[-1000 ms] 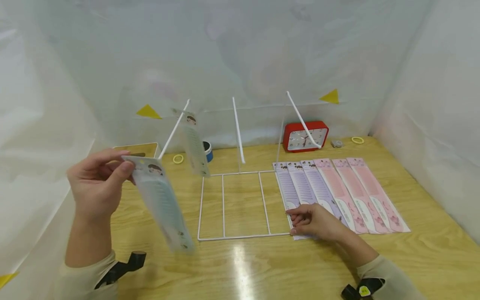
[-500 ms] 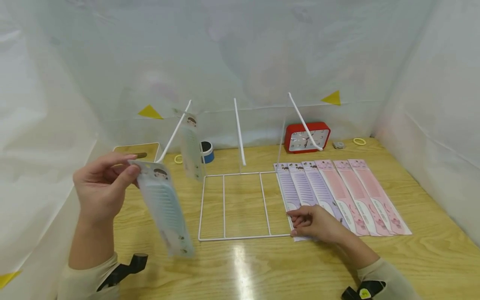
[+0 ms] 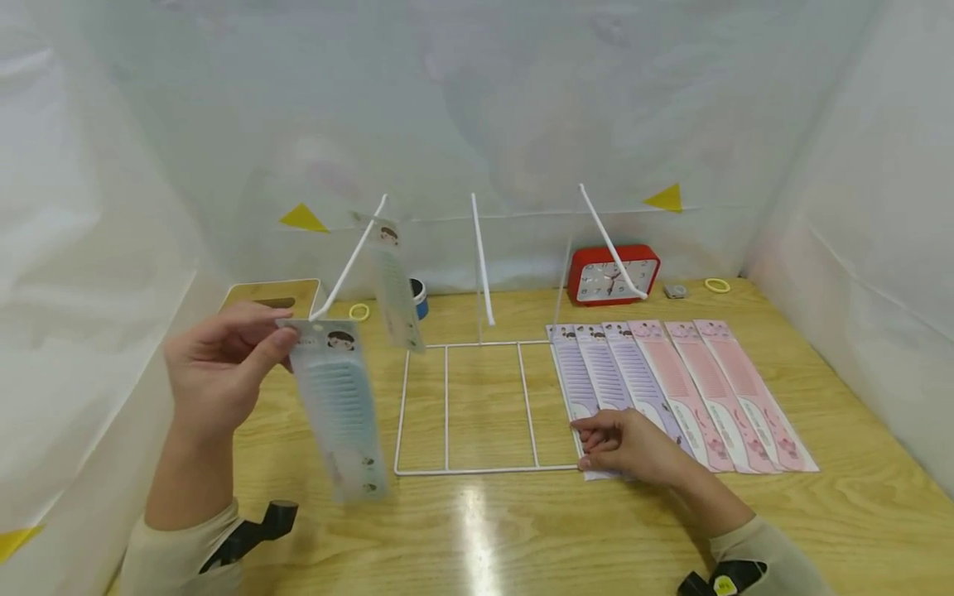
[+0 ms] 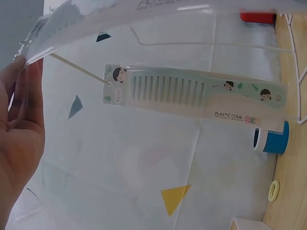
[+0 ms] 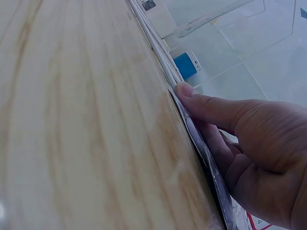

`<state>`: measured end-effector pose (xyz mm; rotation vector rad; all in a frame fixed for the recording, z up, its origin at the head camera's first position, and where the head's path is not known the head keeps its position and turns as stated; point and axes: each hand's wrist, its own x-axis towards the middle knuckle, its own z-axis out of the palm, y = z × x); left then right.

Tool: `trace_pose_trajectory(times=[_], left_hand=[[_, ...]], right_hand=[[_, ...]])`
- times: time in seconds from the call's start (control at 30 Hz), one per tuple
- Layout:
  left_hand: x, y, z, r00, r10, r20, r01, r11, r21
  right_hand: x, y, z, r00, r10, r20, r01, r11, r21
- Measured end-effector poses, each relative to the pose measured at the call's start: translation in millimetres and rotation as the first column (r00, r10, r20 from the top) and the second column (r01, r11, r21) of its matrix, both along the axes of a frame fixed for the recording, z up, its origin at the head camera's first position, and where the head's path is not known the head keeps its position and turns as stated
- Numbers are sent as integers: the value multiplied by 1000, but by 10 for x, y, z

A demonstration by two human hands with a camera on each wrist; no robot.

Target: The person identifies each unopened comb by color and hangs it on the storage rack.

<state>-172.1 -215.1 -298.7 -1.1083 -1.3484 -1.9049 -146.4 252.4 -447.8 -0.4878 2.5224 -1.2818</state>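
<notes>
While gripping the wire rack (image 3: 492,472) with the right hand (image 3: 626,440), lower right, pinches the green comb packet (image 3: 340,414) in the left hand (image 3: 224,366), lower left, hanging below-right of the grip.

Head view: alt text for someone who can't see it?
Left hand pinches a green plastic-packaged comb near a white wire rack's left prong, where another hangs. Right hand holds the rack beside three purple packaged combs and three pink ones.

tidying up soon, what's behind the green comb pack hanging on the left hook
Head view: a blue-and-white round object peeks out right of the hanging comb pack, which covers the object's left part.
</notes>
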Motion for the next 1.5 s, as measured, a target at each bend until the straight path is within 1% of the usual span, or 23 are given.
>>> trace_pose_trajectory(times=[0.13,0.27,0.33,0.43,0.53,0.6,0.7,0.83,0.9,0.97,1.03,1.07,1.13,1.27,1.37,1.5], left_hand=[[6,15,22,1000,-4,-2,4,1000,22],[-1,33,60,1000,3,-9,-3,999,45],[-10,41,75,1000,3,-9,-3,999,42],[-30,54,74,1000,-14,-4,14,999,32],[-67,59,46,1000,2,30,-2,1000,9],[-105,62,30,997,33,70,-32,999,-9],[-189,91,22,987,89,131,-82,995,-52],[-338,155,47,967,151,203,-128,984,-123],[-422,173,68,950,186,249,-152,977,-151],[-500,175,88,933,207,294,-163,972,-168],[-570,173,105,919,220,326,-168,969,-179],[-599,169,112,916,217,338,-161,969,-185],[-654,167,127,912,220,347,-157,967,-201],[-723,169,149,914,217,342,-152,966,-208],[-716,171,134,914,198,354,-133,971,-198],[-672,172,112,912,205,354,-131,967,-220]], right_hand=[[4,10,-8,1000,9,-14,-10,1000,-8],[10,6,-18,1000,4,-7,-4,1000,-10],[13,0,-23,1000,1,-4,-1,1000,-11],[12,-1,-22,1000,-2,-3,2,1000,-10],[4,5,-11,1000,-4,-3,4,1000,-11],[-4,9,1,1000,-3,5,3,1000,-17],[0,12,7,1000,3,8,-3,1000,-15],[18,25,-9,1000,2,4,-2,1000,7],[13,30,-20,1000,4,-4,-4,1000,13],[4,20,-26,1000,4,-13,-4,1000,10],[-6,16,-20,1000,14,-23,-14,1000,6],[-11,14,-14,1000,18,-25,-18,1000,2],[-22,10,8,999,20,-30,-20,1000,-3],[-50,7,32,999,22,-33,-23,999,-24],[-43,9,18,1000,23,-4,-23,999,-34],[-31,5,-1,1000,20,15,-20,999,-34]])
